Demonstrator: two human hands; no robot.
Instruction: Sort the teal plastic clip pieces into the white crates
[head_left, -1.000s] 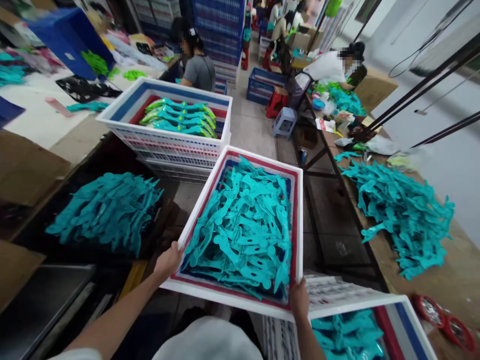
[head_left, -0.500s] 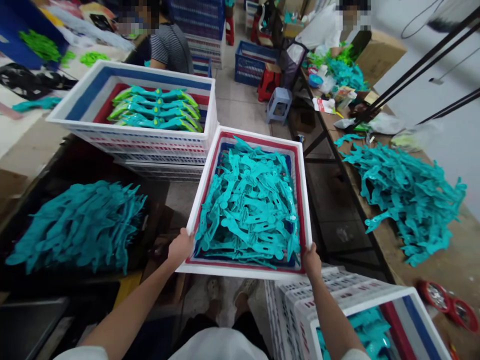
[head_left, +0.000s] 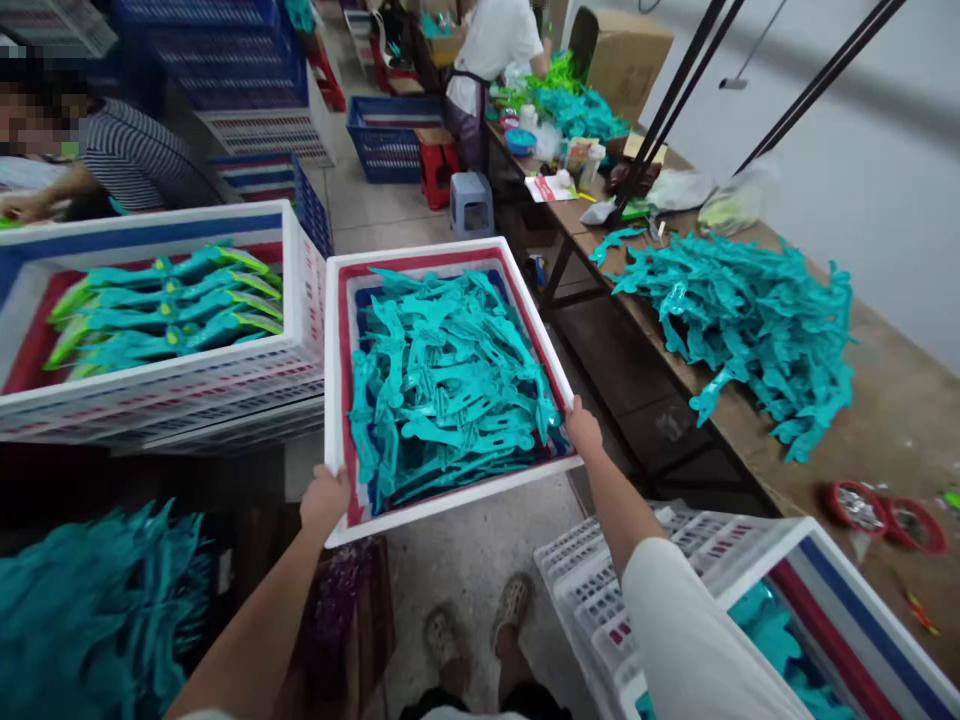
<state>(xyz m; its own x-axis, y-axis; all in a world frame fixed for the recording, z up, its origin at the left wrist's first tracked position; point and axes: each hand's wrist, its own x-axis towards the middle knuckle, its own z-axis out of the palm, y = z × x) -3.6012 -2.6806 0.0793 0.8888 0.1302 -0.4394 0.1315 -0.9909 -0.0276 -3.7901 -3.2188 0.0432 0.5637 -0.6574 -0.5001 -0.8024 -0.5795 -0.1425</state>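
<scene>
Between my hands is a white plastic crate point(head_left: 335, 350) lined with red, white and blue striped cloth. A heap of teal plastic pieces point(head_left: 457, 370) fills much of it. My left hand point(head_left: 326, 500) is closed on the crate's near left corner. My right hand point(head_left: 583, 428) grips the rim at the near right corner. The crate is held up above the floor, slightly turned, and its far left side is close to another white crate point(head_left: 304, 290). In that one lie teal and lime-green assembled pieces point(head_left: 172, 305) in a row.
A workbench point(head_left: 885, 400) on the right carries a teal pile point(head_left: 750, 330) and two red bowls point(head_left: 855, 505). Stacked white crates point(head_left: 600, 600) stand at my lower right. Another teal pile point(head_left: 105, 600) lies lower left. Two people point(head_left: 142, 150) point(head_left: 495, 50) work further off.
My view has turned to the right and the held crate has rotated, its right side now higher. Both hands have kept their grip on it. More floor shows under it.
</scene>
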